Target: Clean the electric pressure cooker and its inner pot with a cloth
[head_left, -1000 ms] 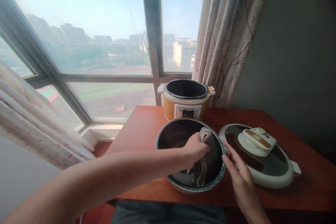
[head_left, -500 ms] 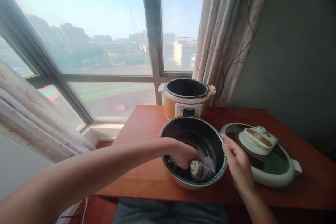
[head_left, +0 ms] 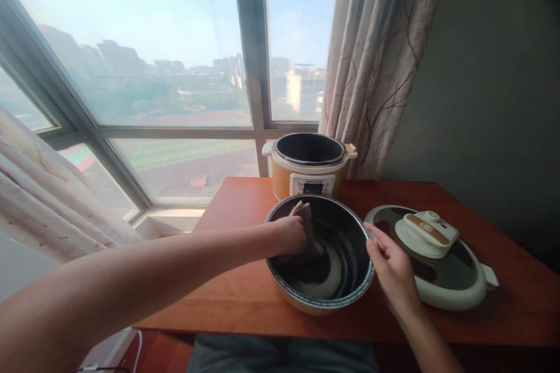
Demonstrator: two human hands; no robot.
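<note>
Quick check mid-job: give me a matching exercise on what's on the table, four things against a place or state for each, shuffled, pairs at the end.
Things
1. Cloth
2. Pot
3. Cooker
4. Lid

Places and states
A. Stands behind the pot, open at the top
B. Lies to the right of the pot
C. Gripped in the left hand
D. Held at its rim by the right hand

Pairs: 1-C, 2-D, 3-A, 4-B

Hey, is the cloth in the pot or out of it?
In: the left hand grips the cloth inside the pot, and all that shows of it falls within the rim.
</note>
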